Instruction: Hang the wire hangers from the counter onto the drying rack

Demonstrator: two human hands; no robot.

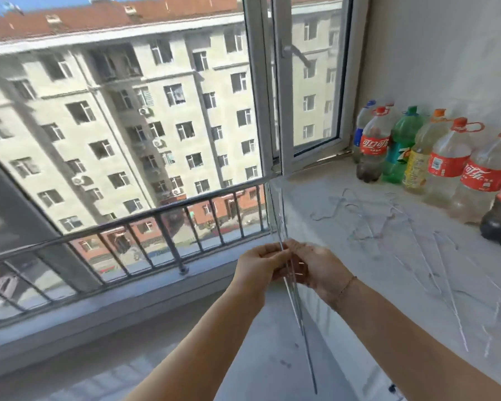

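Pinching an upright bundle of wire hangers (298, 312) mid-frame, left hand (258, 264) and right hand (315, 266) meet; loose hangers (388, 227) lie rightward on the table (315, 198).

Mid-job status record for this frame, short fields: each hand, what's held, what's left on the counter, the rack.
left hand: pinches held hangers from the left
right hand: pinches the same bunch from the right
held hangers: thin wire bunch, edge-on, by the window; count unclear
counter hangers: several lie flat on counter, untouched
bottles: row along the wall
drying rack: not identifiable here
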